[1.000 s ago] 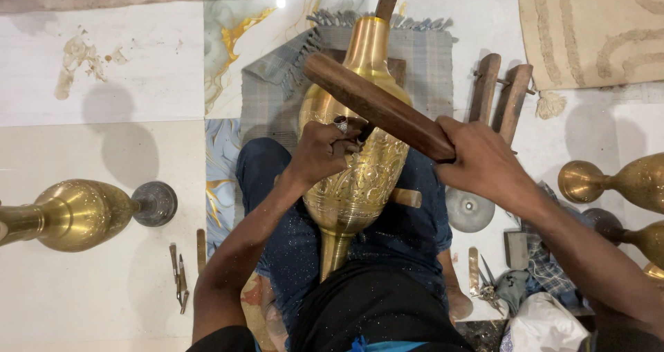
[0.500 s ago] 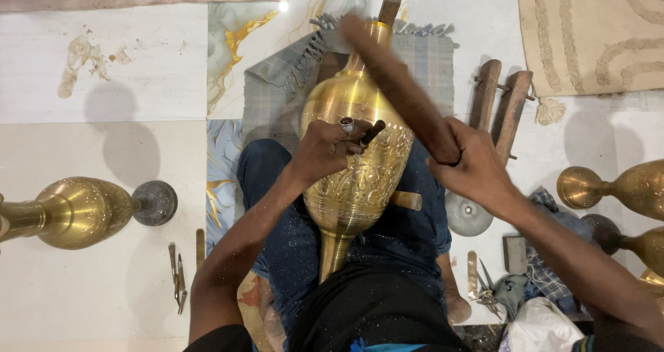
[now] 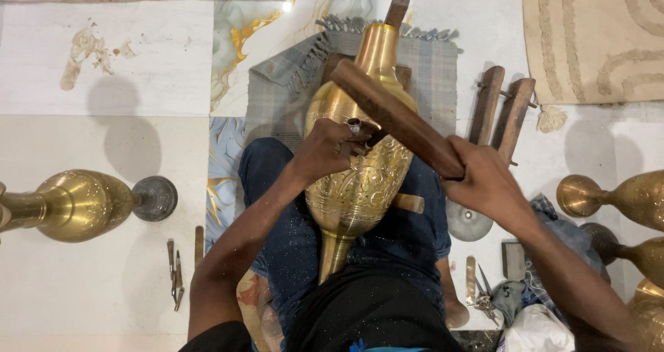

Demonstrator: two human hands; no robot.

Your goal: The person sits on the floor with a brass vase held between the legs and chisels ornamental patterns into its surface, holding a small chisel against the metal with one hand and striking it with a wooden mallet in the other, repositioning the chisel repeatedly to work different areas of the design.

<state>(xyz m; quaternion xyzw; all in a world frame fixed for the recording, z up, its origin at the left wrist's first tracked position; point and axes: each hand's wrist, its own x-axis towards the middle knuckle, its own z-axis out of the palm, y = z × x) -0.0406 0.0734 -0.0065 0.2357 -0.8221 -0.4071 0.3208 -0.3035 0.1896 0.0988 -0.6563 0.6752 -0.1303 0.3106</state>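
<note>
One brass vase laid lengthwise over the lap, neck pointing away, foot stem toward the body, engraved belly facing up. Propped on a wooden rest whose end pokes out past the neck; short wooden peg showing at the vase's right flank. Left hand set on the engraved belly, fingers pinched together on a small dark punch, tip pressed to the metal; ring on one finger. Right hand wrapped tight around one end of a long wooden mallet, the stick slanting up and left across the vase's shoulder, far end above the punch.

Under the vase: blue-jeaned legs, then a grey fringed cloth spread on the tiled floor. Right of the cloth, two wooden bars side by side; a round metal disc just below them. Left side: another brass vase lying on the floor, dark foot pointing right; a few slim metal tools near it. Right edge: more brass vases lying stacked, partly cut off. Beige patterned rug top right.
</note>
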